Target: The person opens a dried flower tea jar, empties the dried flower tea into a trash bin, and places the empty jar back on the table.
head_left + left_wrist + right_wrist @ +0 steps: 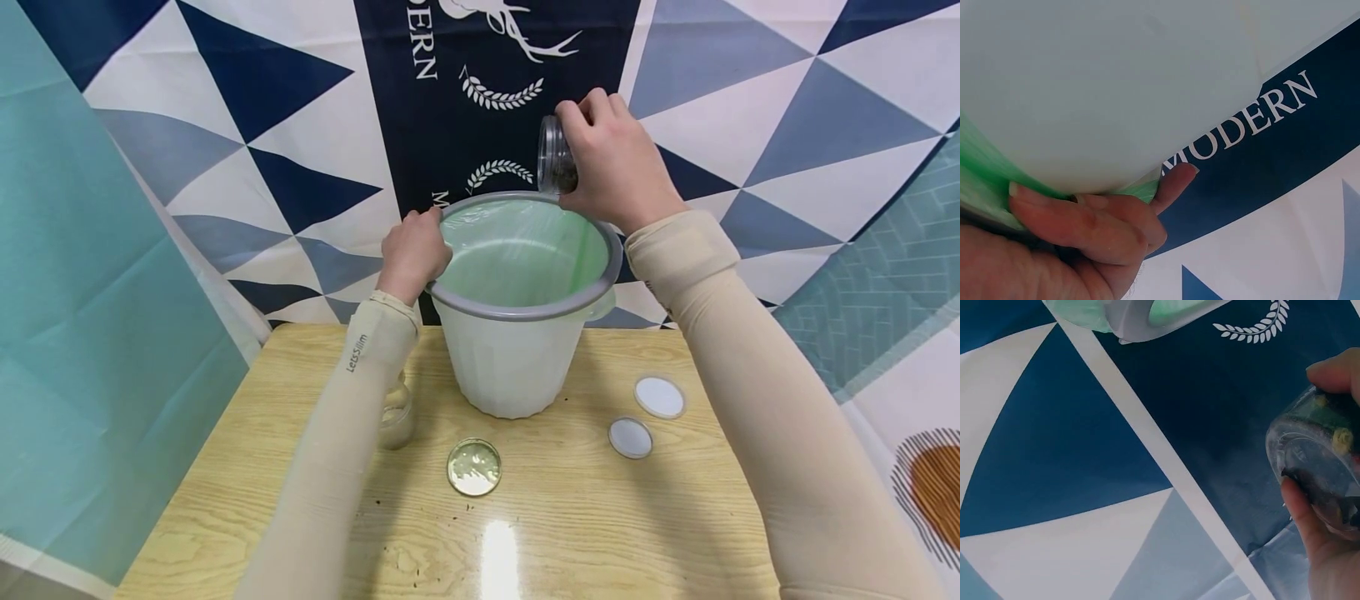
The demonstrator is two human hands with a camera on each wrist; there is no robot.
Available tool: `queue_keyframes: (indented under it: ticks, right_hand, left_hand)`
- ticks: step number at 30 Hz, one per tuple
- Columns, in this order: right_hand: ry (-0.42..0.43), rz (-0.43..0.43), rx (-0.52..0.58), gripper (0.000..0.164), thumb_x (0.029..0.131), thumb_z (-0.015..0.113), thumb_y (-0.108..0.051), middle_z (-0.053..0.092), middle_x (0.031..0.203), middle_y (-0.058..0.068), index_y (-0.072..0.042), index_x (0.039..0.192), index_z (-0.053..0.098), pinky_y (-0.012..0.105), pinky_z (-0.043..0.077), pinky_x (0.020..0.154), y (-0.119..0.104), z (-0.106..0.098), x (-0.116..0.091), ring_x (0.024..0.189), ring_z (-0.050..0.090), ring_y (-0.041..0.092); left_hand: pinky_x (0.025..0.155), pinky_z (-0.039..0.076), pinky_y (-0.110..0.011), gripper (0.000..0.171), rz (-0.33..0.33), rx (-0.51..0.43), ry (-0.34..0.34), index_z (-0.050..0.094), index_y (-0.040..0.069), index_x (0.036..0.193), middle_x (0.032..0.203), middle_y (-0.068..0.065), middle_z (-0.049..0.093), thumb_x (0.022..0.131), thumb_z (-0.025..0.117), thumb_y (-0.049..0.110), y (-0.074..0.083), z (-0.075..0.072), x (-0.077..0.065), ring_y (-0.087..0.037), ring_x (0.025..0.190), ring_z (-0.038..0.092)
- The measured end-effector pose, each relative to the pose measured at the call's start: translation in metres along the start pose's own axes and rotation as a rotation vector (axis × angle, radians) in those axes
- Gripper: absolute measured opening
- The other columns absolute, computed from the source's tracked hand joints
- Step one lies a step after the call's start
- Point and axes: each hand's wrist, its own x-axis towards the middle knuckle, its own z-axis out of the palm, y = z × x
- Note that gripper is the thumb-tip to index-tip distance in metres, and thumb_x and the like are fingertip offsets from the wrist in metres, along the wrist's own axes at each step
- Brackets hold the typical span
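A white trash bin (510,358) with a grey rim and a pale green bag (517,258) lining it stands upright on the table. My left hand (416,250) grips the left side of its rim, fingers curled over the edge in the left wrist view. At the far right of the rim, my right hand (617,167) holds a clear jar (555,158) on its side, mouth turned left and close over the bin. Dark bits and a small yellowish piece (1342,440) show through the jar's wall in the right wrist view.
On the wooden table (555,533) lie a round clear dish-like lid (474,467) in front of the bin and two white round lids (660,397) to its right. A jar (396,423) is partly hidden behind my left sleeve. Dark crumbs dot the tabletop. A patterned cloth (315,100) hangs behind.
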Motion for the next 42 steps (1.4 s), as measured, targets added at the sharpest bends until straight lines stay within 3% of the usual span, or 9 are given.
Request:
queue_keyframes:
  ticks: [18,23,31,42]
  right_hand:
    - [0.052,-0.089,-0.072,0.073,0.069,0.084,-0.003,0.055,0.121,0.029,0.005,0.134,0.051,0.057,0.056,0.091,-0.0006,0.0024,0.0021,0.104,0.051,0.044]
    - [0.081,-0.132,-0.1,0.07,0.072,0.082,-0.007,0.056,0.119,0.029,0.005,0.135,0.052,0.058,0.059,0.086,-0.0011,0.0033,0.0038,0.103,0.052,0.043]
    - [0.141,-0.224,-0.186,0.057,0.078,0.074,-0.002,0.058,0.12,0.031,0.006,0.13,0.055,0.057,0.06,0.089,-0.0028,0.0041,0.0041,0.109,0.056,0.047]
    - [0.12,-0.182,-0.132,0.068,0.077,0.083,-0.013,0.056,0.123,0.031,0.005,0.134,0.052,0.059,0.06,0.085,-0.0013,0.0033,-0.0016,0.109,0.054,0.046]
  left_hand:
    - [0.098,0.053,-0.054,0.062,-0.003,-0.008,0.006,0.044,0.011,0.156,0.145,-0.02,0.055,0.096,0.062,0.012,0.0011,-0.0006,-0.0005,-0.037,0.118,0.058]
    - [0.098,0.053,-0.054,0.062,-0.005,-0.013,0.006,0.045,0.012,0.156,0.144,-0.02,0.055,0.096,0.062,0.012,0.0005,-0.0009,0.0007,-0.037,0.118,0.058]
    - [0.095,0.053,-0.054,0.059,0.003,-0.005,0.026,0.048,0.011,0.153,0.14,-0.02,0.057,0.095,0.06,0.011,-0.0003,0.0002,0.0,-0.038,0.116,0.059]
    - [0.096,0.052,-0.054,0.058,0.002,-0.021,0.016,0.049,0.01,0.152,0.139,-0.019,0.058,0.095,0.06,0.01,-0.0005,0.001,-0.0002,-0.037,0.115,0.058]
